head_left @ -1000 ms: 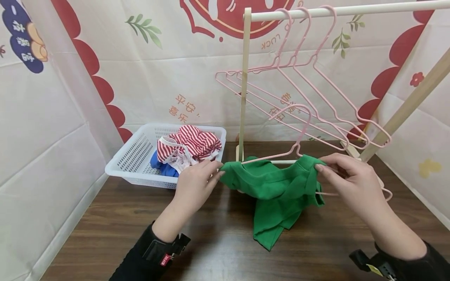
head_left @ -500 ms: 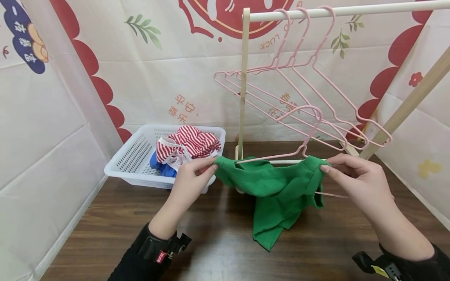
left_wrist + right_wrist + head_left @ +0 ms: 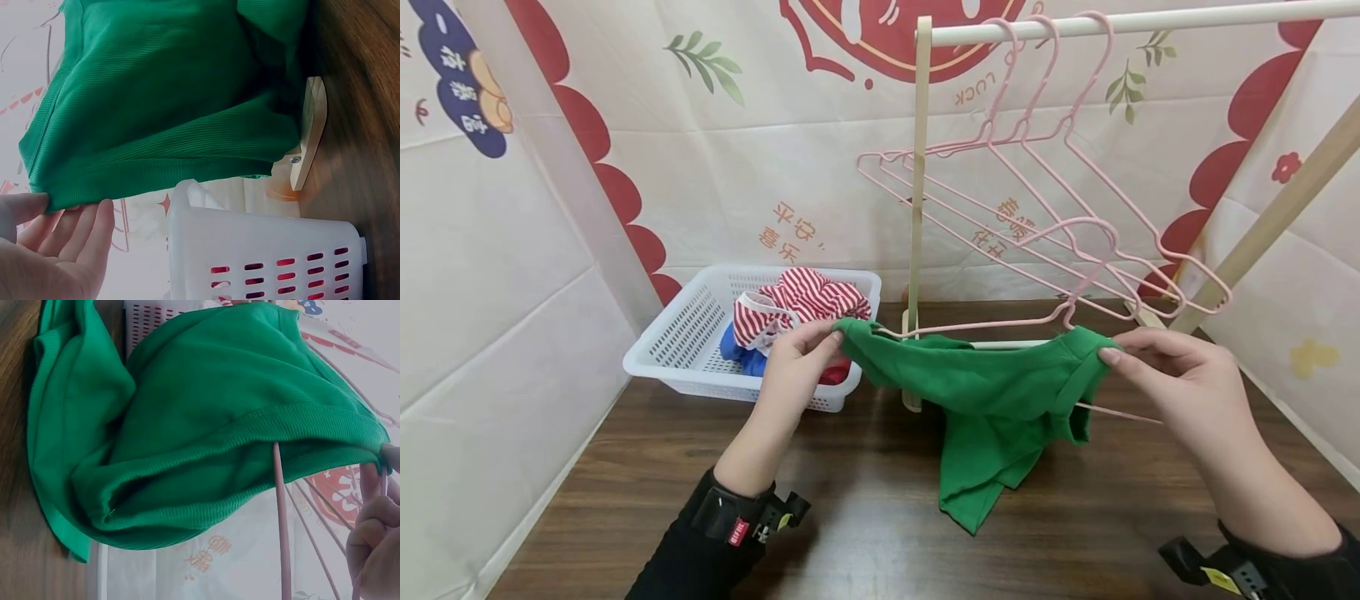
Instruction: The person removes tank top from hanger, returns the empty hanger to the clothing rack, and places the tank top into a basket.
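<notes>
Green ribbed-knit garment [image 3: 992,392] hangs at frame centre on a pink wire hanger [image 3: 1060,275] above the brown wooden desk [image 3: 865,517]. Left hand [image 3: 793,371] pinches its left edge; right hand [image 3: 1180,383] pinches its right edge.

The soft knit garment [image 3: 992,400] is plain bright green, draped over a thin pale pink wire hanger [image 3: 1075,250]; three more pink hangers [image 3: 1037,167] match it. The perforated plastic basket [image 3: 685,350] is white, holding red-and-white striped cloth [image 3: 808,304] and blue cloth [image 3: 741,354]. The wooden surface [image 3: 865,517] is dark brown; the rack [image 3: 917,183] pale cream wood
</notes>
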Available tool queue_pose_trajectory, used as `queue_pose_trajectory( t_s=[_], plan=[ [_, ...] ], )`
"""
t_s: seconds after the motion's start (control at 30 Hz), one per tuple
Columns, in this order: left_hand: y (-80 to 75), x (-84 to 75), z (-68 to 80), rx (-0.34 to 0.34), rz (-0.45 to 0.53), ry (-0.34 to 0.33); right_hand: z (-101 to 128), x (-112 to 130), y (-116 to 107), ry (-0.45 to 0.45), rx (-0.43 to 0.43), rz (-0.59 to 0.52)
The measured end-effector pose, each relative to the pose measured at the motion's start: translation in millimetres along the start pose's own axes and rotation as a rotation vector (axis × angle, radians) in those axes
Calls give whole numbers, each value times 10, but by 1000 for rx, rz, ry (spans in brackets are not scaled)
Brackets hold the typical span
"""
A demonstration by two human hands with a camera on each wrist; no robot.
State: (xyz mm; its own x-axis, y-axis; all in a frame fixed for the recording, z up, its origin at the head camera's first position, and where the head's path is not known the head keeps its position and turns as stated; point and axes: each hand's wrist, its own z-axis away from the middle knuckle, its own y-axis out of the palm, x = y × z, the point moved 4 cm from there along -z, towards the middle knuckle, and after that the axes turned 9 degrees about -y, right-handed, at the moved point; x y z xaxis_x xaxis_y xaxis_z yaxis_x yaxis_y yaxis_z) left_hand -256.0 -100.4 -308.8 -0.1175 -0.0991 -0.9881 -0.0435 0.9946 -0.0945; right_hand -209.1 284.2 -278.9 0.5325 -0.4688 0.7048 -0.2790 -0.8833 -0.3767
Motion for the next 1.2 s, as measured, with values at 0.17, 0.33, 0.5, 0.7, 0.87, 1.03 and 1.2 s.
queue_pose_trajectory(
  t_s=[0.17,0.33,0.5,0.7,0.87,1.03,1.2],
  plan=[
    [-8,5,-16,-16,47,-24,20,-64,-70,40,0,-43],
    [-12,23,-38,-24,83,-47,31,-123,-115,58,-34,-148],
    [-15,22,-36,-49,73,-67,53,-146,-139,53,-88,-243],
    [-22,25,-36,-71,61,-74,67,-148,-158,46,-144,-347],
    [-38,45,-46,-87,69,-84,56,-137,-154,24,-168,-380],
    [-35,57,-63,-80,47,-108,51,-123,-141,5,-181,-423],
    [-16,79,-80,-78,-36,-148,41,-116,-111,-9,-216,-489]
  ],
)
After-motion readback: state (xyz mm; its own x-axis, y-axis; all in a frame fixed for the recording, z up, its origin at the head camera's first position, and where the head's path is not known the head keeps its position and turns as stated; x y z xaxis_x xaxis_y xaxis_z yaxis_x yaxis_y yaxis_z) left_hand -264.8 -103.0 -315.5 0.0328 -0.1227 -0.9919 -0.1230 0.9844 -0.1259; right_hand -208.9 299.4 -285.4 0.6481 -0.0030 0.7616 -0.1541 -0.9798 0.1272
